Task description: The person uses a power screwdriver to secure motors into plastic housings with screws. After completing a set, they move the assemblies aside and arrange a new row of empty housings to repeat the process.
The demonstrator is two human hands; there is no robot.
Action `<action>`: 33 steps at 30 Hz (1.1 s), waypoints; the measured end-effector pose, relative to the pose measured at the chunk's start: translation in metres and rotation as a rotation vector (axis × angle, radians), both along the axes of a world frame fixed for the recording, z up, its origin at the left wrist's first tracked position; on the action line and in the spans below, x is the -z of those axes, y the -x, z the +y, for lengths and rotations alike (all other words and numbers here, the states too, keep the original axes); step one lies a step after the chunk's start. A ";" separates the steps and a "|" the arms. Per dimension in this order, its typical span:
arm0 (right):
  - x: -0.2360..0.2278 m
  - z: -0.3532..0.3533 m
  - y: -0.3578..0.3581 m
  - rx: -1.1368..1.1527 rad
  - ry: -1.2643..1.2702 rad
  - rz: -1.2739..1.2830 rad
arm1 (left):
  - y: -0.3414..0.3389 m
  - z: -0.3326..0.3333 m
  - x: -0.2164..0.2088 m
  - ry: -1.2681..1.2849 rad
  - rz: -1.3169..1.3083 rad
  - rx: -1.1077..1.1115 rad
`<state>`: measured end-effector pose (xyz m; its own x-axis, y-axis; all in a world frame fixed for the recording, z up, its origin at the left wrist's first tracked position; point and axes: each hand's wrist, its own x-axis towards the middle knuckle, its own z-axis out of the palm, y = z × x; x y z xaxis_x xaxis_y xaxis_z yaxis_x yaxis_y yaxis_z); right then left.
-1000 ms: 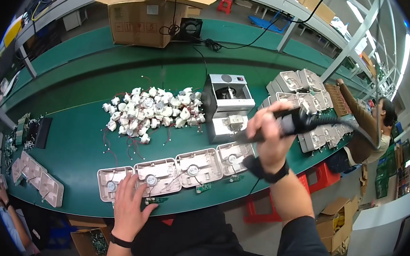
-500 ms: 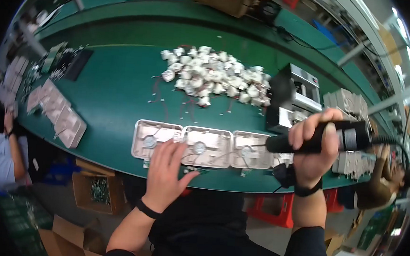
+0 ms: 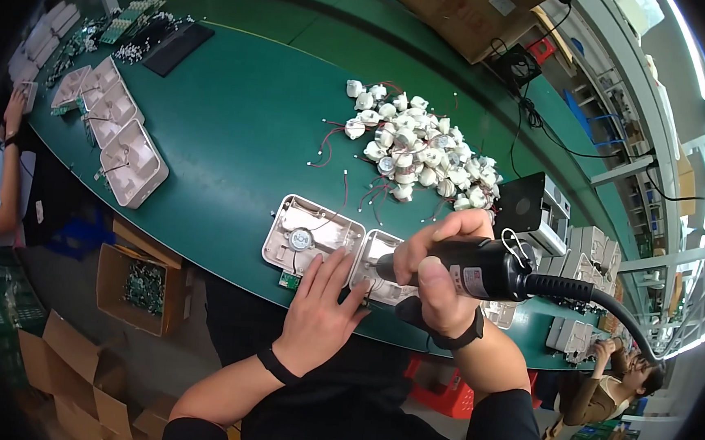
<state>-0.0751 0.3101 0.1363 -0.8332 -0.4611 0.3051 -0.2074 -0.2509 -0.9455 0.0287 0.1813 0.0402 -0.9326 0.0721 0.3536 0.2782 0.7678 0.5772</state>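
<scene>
My right hand (image 3: 445, 300) is wrapped round a black electric screwdriver (image 3: 488, 266) with a coiled cable. Its tip points left over the second of the white plastic housings (image 3: 379, 246); whether it touches a screw is hidden. My left hand (image 3: 316, 328) lies with outstretched fingers at the near edge of the leftmost white housing (image 3: 331, 228), its fingertips near the join between the two. A round silver disc (image 3: 300, 239) with a wire sits in that leftmost housing. A small green circuit board (image 3: 289, 280) hangs at its front edge. My right arm partly covers further housings.
Loose white wired parts (image 3: 423, 151) are heaped beyond the housings. A black and silver machine (image 3: 533, 208) stands right of the heap. More housings (image 3: 132, 164) and a black tray (image 3: 178, 48) lie at left. Co-workers sit at both sides; boxes (image 3: 139, 287) stand below the table.
My right hand has brought the screwdriver left, from the third housing toward the second. The view has turned. My left hand stays by the leftmost housings.
</scene>
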 end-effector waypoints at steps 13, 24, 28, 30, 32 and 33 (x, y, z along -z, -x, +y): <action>0.016 -0.010 0.005 0.060 -0.033 0.007 | -0.003 0.002 -0.001 0.037 -0.044 -0.013; -0.023 0.073 -0.002 0.288 0.139 0.125 | -0.012 -0.018 -0.042 0.085 -0.084 0.062; -0.055 0.169 0.012 0.610 0.148 0.284 | 0.005 -0.076 -0.039 -0.172 -0.102 -0.260; -0.067 0.201 0.025 0.773 0.043 0.293 | 0.021 -0.095 -0.034 -0.158 -0.127 -0.355; -0.068 0.215 0.037 0.800 0.037 0.296 | 0.035 -0.111 -0.008 -0.287 -0.292 -0.293; -0.066 0.221 0.043 0.821 0.025 0.299 | 0.039 -0.112 -0.002 -0.352 -0.375 -0.261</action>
